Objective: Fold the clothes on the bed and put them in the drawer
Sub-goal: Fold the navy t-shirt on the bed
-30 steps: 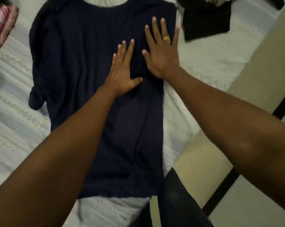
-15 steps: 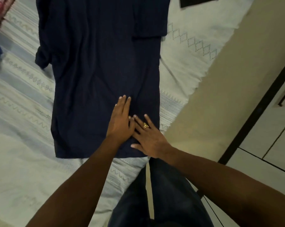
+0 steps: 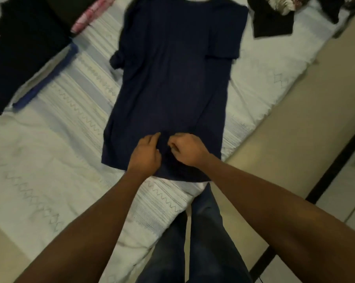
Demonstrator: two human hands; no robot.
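At centre frame, a navy T-shirt [image 3: 172, 88] lies flat on the white bedspread [image 3: 50, 160], with the neck opening at the top edge of the frame and the hem towards the lower centre. The side of the shirt at frame right is folded inward, with its sleeve lying over the body panel. The sleeve at frame left is bunched beside the body.

Both hands are on the lower part of the shirt, just above the hem and close together.
- Left hand [image 3: 147, 154]: fingers are curled into the cloth, with the forefinger reaching further up. It holds a gather of fabric.
- Right hand [image 3: 185, 149]: fingers are curled tight and pinch the fabric.
- A raised ridge of cloth stands between the two hands, and creases run from it up the shirt.

Other items on the bedspread:
- Upper left: a black garment [image 3: 19, 48] lies over a blue garment [image 3: 50, 76], of which only an edge shows.
- Top, left of the shirt: a pink checked cloth [image 3: 93, 13].
- Upper right: a second black garment [image 3: 272, 23], with a patterned cloth [image 3: 280, 5] above it. Blur hides the detail of both.

At lower centre, the person's legs in dark jeans [image 3: 209, 242] stand against the bed edge. Beige floor [image 3: 285, 129] fills the right of the frame.
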